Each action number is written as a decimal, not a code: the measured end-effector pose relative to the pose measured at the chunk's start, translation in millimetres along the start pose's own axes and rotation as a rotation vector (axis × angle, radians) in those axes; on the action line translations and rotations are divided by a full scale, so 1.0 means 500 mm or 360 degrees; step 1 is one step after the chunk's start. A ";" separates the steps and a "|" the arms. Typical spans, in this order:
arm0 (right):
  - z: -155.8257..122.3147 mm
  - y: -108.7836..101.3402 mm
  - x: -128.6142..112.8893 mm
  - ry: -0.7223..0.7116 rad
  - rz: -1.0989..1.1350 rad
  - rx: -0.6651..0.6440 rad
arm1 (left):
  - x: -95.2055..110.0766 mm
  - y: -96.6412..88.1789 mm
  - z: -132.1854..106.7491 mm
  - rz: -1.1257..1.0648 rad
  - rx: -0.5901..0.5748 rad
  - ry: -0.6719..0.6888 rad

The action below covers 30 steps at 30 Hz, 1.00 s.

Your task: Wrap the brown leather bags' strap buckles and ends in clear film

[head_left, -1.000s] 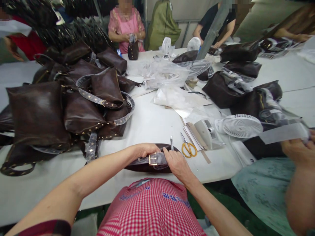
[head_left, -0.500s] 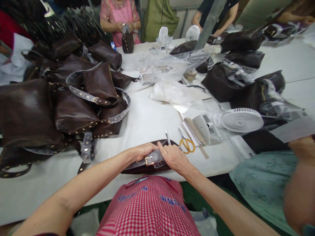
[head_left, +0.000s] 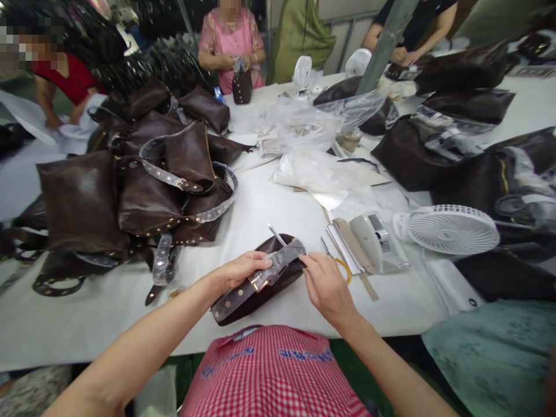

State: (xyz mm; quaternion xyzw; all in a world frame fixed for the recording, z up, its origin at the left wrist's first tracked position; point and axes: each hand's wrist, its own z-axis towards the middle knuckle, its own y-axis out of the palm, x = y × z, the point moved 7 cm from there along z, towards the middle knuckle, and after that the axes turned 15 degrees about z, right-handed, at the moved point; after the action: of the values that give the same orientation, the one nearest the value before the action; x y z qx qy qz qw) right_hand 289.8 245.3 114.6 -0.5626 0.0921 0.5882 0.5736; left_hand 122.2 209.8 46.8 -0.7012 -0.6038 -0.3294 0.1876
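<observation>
A dark brown leather bag [head_left: 278, 289] lies tilted on the table in front of me. Across it runs a studded strap [head_left: 284, 255] in clear plastic, with a gold buckle [head_left: 259, 280]. My left hand [head_left: 243, 269] pinches the strap just above the buckle. At the bag's right end my right hand [head_left: 329, 286] has its fingertips pressed together by the strap's plastic; what they hold is too small to make out. Beyond the bag a thin pale stick [head_left: 275, 234] pokes up. Scissors with yellow handles [head_left: 344, 269] lie partly hidden behind my right hand.
Several brown bags [head_left: 82, 202] are heaped at left, more [head_left: 417, 150] at right. Plastic wrapping [head_left: 308, 174] lies mid-table. Cardboard strips [head_left: 347, 246], a grey dispenser-like object [head_left: 376, 243] and a white fan [head_left: 454, 229] stand at right. Co-workers are across the table, with a green-clothed person [head_left: 486, 353] close at right.
The bag has turned, its left end now nearer me. My right hand has moved off the top of the strap to the bag's right end. The view has shifted left.
</observation>
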 end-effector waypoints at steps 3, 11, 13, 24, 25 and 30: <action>-0.057 0.031 0.020 0.0690 0.0650 0.0150 | 0.013 -0.003 0.017 -0.0045 0.0130 0.0047; -0.087 0.171 0.016 0.1516 0.1327 0.0576 | 0.013 0.021 0.044 -0.0091 0.0243 0.0239; -0.085 0.183 0.011 0.1563 0.1310 0.0632 | 0.007 0.022 0.045 -0.0100 0.0225 0.0265; -0.098 0.210 -0.002 0.1702 0.1625 0.0875 | -0.002 0.021 0.046 -0.0308 -0.0027 0.0350; -0.101 0.208 -0.004 0.1704 0.1642 0.0896 | -0.004 0.023 0.047 -0.0322 -0.0041 0.0364; -0.105 0.206 -0.012 0.1709 0.1691 0.0994 | -0.012 0.024 0.050 -0.0338 -0.0049 0.0382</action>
State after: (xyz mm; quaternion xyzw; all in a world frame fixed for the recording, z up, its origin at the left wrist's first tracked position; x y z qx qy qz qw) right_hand 237.1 169.0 45.7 -0.4633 0.7684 0.3792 0.2262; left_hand 139.2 219.5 26.6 -0.5919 -0.6427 -0.4380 0.2117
